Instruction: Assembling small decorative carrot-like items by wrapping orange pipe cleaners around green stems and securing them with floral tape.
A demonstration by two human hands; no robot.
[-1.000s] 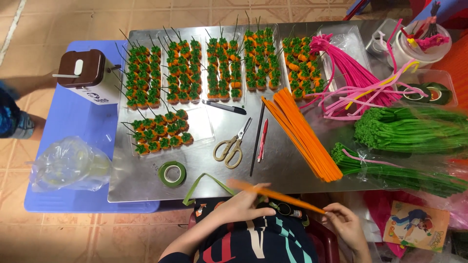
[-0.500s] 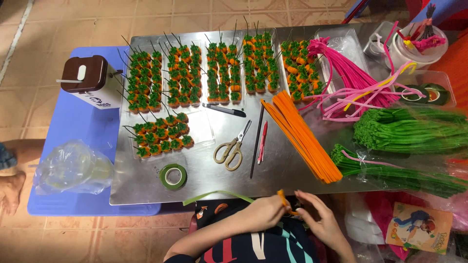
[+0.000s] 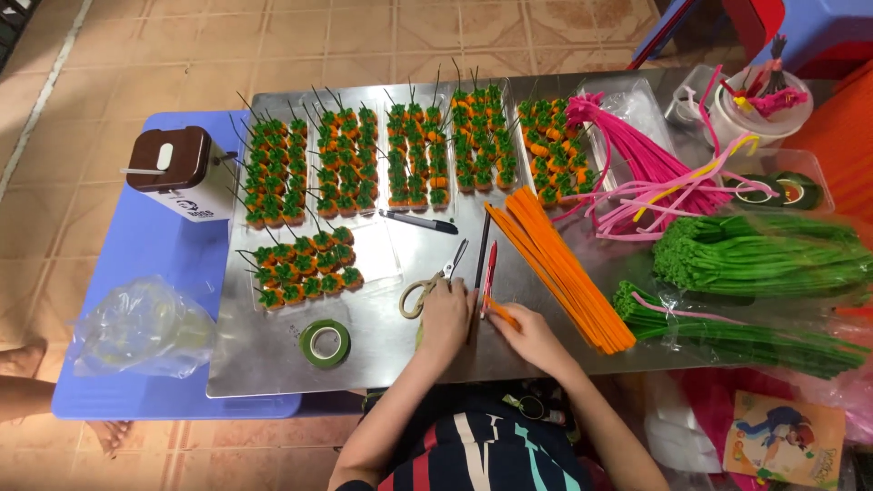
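Hands moved up from the lap onto the steel table [image 3: 273,364] since half a second ago. Left hand [image 3: 446,318] rests flat, fingers loose, touching the scissors [image 3: 427,289]. Right hand [image 3: 532,336] pinches a short fuzzy orange stem [image 3: 500,313], just beside the orange stem bundle [image 3: 559,268]. Green tape roll [image 3: 326,343] lies nearby.

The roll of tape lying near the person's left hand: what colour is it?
The roll of tape is green with a white core; the head view shows it clearly.
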